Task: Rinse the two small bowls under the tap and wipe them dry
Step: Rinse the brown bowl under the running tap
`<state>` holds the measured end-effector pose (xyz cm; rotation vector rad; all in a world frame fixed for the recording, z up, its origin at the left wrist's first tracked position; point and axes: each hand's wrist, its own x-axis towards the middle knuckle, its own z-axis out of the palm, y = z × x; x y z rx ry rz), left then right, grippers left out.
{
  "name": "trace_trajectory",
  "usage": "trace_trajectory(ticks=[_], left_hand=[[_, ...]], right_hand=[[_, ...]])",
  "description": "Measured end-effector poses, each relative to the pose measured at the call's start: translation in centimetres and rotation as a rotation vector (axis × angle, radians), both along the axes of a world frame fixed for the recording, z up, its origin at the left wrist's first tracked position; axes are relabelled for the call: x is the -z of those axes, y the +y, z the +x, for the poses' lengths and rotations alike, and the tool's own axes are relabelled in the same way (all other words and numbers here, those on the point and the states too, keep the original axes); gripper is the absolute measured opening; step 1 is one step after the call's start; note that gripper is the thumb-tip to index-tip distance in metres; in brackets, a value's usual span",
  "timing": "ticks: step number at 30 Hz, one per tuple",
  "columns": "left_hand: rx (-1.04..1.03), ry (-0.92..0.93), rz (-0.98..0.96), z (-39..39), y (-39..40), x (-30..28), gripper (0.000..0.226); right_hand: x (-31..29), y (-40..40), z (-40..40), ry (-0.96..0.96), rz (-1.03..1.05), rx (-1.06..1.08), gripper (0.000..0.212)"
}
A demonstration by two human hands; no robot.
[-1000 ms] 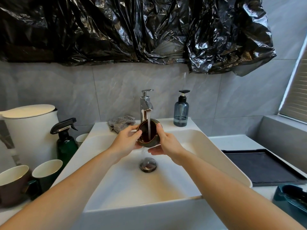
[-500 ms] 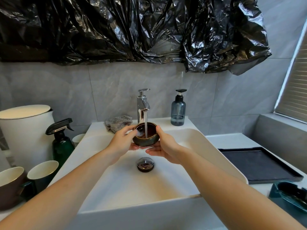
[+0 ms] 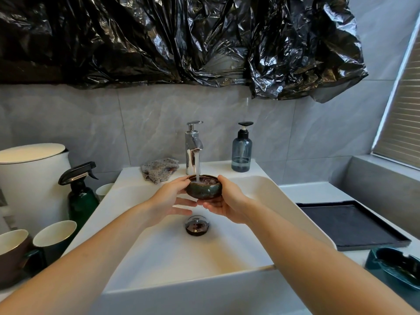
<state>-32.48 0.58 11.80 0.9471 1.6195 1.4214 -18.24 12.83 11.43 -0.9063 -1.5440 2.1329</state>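
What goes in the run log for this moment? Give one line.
step: rinsing | both hands hold small dark glazed ceramic bowl upright | chrome tap running into it | grey cloth unused

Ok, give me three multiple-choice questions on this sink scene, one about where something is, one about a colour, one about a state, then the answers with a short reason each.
1. Where does the patterned cloth lie?
A. On the sink ledge, left of the tap
B. On the black tray
C. In the basin over the drain

2. What colour is the spray bottle body?
A. White
B. Dark green
C. Red

3. What state is the small bowl in?
A. Upside down on the counter
B. Stacked in a mug
C. Held upright under running water

Answers:
1. A: the cloth sits crumpled on the ledge beside the tap's base.
2. B: its body is dark green under a black trigger.
3. C: the left hand and right hand hold it at either side while the stream falls into it.
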Motion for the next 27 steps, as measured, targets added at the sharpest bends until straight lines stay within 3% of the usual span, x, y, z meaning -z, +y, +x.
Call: trace_trajectory(ticks=[5, 11, 16, 22, 27], left_hand=[[0.098, -0.015, 0.008, 0.0, -0.1, 0.1, 0.033], [0.085, 0.09, 0.066, 0.3, -0.2, 0.7, 0.058], [-0.006, 0.222, 0.065, 0.4, 0.1, 1.1, 0.067], [-0.02, 0.303, 0.058, 0.3, 0.4, 1.3, 0.055], [-0.073, 0.296, 0.05, 0.2, 0.5, 1.4, 0.068]], right_hand=[[-0.2, -0.2, 0.1, 0.028, -0.055, -0.02, 0.056], [-0.7, -0.6, 0.6, 0.079, -0.075, -0.123, 0.048], [-0.8, -0.9, 0.5, 0.049, -0.017, -0.159, 0.049], [-0.7, -0.8, 0.3, 0.032, 0.041, -0.169, 0.053], [-0.4, -0.5, 0.2, -0.044, 0.17, -0.088, 0.059]])
